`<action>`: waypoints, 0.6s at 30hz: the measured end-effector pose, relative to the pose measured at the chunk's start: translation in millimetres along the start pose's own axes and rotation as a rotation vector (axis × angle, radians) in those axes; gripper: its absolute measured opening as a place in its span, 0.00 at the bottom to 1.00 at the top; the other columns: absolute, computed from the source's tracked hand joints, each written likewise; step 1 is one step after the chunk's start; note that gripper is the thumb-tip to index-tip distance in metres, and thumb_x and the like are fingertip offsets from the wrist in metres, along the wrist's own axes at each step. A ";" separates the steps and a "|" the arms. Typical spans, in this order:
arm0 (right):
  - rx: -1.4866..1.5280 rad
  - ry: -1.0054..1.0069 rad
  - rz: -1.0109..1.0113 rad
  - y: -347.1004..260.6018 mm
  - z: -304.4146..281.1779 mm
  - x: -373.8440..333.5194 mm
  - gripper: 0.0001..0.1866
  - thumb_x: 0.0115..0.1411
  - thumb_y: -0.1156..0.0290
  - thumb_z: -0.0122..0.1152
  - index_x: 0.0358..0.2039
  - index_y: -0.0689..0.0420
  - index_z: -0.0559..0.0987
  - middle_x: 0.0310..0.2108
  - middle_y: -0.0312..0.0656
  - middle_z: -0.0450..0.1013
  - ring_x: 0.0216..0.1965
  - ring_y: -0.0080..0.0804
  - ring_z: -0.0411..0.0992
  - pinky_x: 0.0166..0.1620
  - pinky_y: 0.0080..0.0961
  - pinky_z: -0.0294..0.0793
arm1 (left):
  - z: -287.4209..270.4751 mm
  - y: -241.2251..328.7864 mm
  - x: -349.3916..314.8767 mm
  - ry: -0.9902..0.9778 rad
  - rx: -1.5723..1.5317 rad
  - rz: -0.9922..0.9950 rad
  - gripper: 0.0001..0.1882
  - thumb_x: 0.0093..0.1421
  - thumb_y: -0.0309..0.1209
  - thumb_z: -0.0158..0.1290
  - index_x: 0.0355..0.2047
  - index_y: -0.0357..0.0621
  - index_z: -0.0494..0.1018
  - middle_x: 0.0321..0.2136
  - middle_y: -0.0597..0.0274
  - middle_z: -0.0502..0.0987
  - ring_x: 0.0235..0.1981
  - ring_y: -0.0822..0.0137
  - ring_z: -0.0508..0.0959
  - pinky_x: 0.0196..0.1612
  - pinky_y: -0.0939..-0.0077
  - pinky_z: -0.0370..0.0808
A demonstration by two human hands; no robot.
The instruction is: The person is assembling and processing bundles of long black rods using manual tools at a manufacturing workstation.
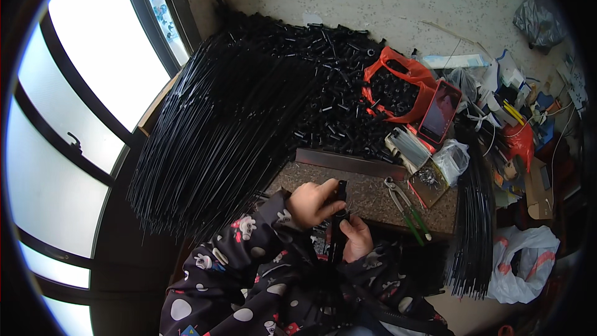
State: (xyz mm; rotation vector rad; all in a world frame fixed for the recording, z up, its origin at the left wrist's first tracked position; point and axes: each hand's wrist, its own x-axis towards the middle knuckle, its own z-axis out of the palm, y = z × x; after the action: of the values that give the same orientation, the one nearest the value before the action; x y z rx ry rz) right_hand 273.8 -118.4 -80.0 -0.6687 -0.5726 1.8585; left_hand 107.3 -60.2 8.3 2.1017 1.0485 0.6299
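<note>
Close to the front edge of the table, my left hand [313,203] pinches a short black tube-like piece [342,188] between thumb and fingers. Just below it, my right hand [357,239] is closed with its thumb on a dark upright length [339,227] that lines up with the piece. Both are so dark that I cannot tell whether they are joined. To the right of my hands, pliers with green handles [404,210] lie on the speckled tabletop [368,193].
A thick sheaf of long thin black rods [205,124] fills the left. Behind lies a heap of short black tubular pieces [339,43], with more in a red bag [413,74]. A phone [440,112] leans beside it. More black rods [471,236] hang at right.
</note>
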 end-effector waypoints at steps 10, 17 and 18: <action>-0.130 -0.083 0.001 1.5 2.8 -9.8 0.14 0.51 0.67 0.61 0.35 0.61 0.71 0.27 0.41 0.72 0.27 0.27 0.70 0.33 0.24 0.70 | 10.4 -0.6 -21.2 0.040 -0.708 -0.061 0.13 0.54 0.29 0.54 0.36 0.36 0.66 0.25 0.65 0.74 0.27 0.76 0.71 0.31 0.81 0.67; -0.149 -0.077 -0.159 -2.5 10.6 -15.9 0.13 0.52 0.67 0.61 0.34 0.62 0.72 0.31 0.39 0.73 0.32 0.24 0.70 0.38 0.22 0.69 | 30.5 -1.9 -38.6 0.168 -0.850 0.066 0.17 0.49 0.28 0.58 0.38 0.34 0.68 0.28 0.63 0.74 0.30 0.72 0.71 0.37 0.77 0.66; -0.160 -0.089 -0.138 -2.9 11.3 -14.9 0.13 0.52 0.67 0.61 0.34 0.62 0.72 0.31 0.39 0.73 0.32 0.24 0.70 0.38 0.22 0.69 | 35.1 3.8 -38.7 0.260 -0.690 0.161 0.18 0.47 0.28 0.59 0.37 0.34 0.69 0.28 0.63 0.74 0.31 0.70 0.71 0.38 0.76 0.66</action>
State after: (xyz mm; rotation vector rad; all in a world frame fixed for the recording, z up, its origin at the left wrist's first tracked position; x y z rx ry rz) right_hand 272.8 -132.1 -67.1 -0.6362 -0.8122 1.7318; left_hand 111.4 -106.6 -15.7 1.5241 0.6557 1.1772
